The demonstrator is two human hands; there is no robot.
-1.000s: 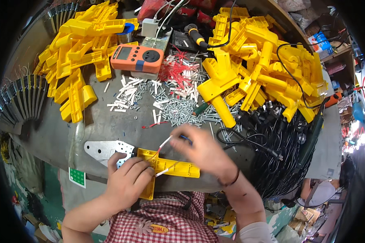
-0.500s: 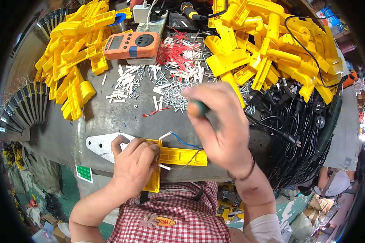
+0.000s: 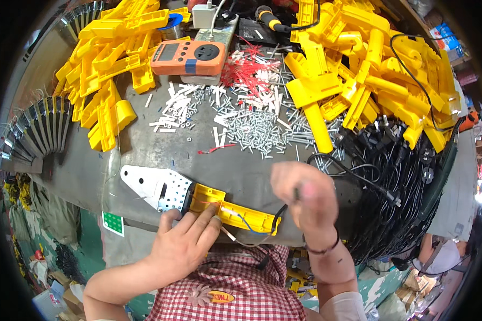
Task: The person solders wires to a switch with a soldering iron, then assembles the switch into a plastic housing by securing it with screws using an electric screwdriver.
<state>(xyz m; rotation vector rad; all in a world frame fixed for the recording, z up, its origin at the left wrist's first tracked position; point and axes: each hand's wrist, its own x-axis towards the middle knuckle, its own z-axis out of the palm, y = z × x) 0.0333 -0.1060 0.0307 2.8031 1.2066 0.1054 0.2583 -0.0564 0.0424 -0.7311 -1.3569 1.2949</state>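
Observation:
A yellow plastic half-shell (image 3: 251, 216) lies near the bench's front edge, its handle part slanting toward me on the right. From its left end, past a black collar, sticks a white plate (image 3: 142, 184) with a perforated section. My left hand (image 3: 185, 243) holds the shell down, thumb by the collar and fingers stretched over the inside. Blue and brown wires (image 3: 249, 227) with white sleeves cross the shell. My right hand (image 3: 305, 200), smeared by motion, is closed above the handle's right end round a dark green-handled tool whose tip is hidden. A black cord passes behind this hand.
Yellow shells are heaped far left (image 3: 107, 64) and far right (image 3: 369, 64). Screws (image 3: 251, 131), white sleeves (image 3: 177, 109) and red wires (image 3: 249, 72) lie mid-bench, near an orange meter (image 3: 187, 56). Black cords with plugs (image 3: 380, 176) fill the right side.
The shell has turned, its handle now sloping toward me, and the perforated part of the plate shows. My left fingers have straightened over it. My right hand has come lower and nearer.

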